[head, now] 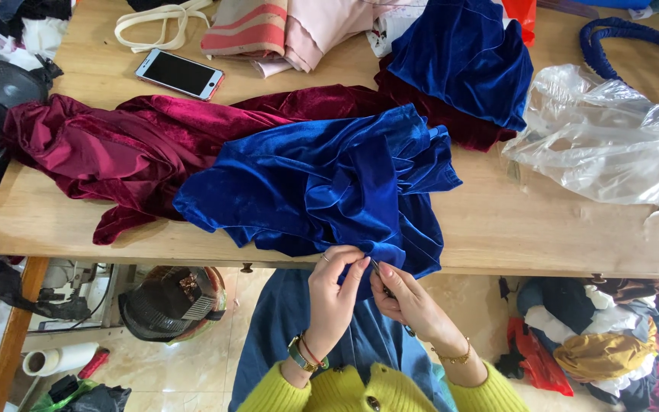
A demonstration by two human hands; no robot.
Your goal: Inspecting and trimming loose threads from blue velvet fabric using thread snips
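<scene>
- Blue velvet garment (322, 183): heaped at the near edge of the surface (497, 229), with 1 fold hanging over the edge into both hands.
- Left hand (335, 294): fingers (345, 263) pinched on the hanging fold, holding it taut from the left; a ring shows on 1 finger, a watch and a red band on the wrist.
- Right hand (406, 301): fingers (384, 275) closed around a small thin metal tool (377, 268), its tip at the cloth just beside the left fingertips. Whether it is a snip or a seam ripper cannot be told.
- Handling judgement: keep the fold stretched between the 2 hands and the tool tip shallow, so that it catches thread and not pile; velvet marks and slips readily, so a short, firm pinch close to the tip serves best.
- Dark red velvet cloth (123, 145): spread under and left of the blue garment, touching it.
- Second blue velvet piece (467, 61): behind, on the far right half of the surface.
- Phone (179, 74): face up, far left, apart from the cloths.
- Clear plastic bag (612, 145): at the right, well apart from the hands.
</scene>
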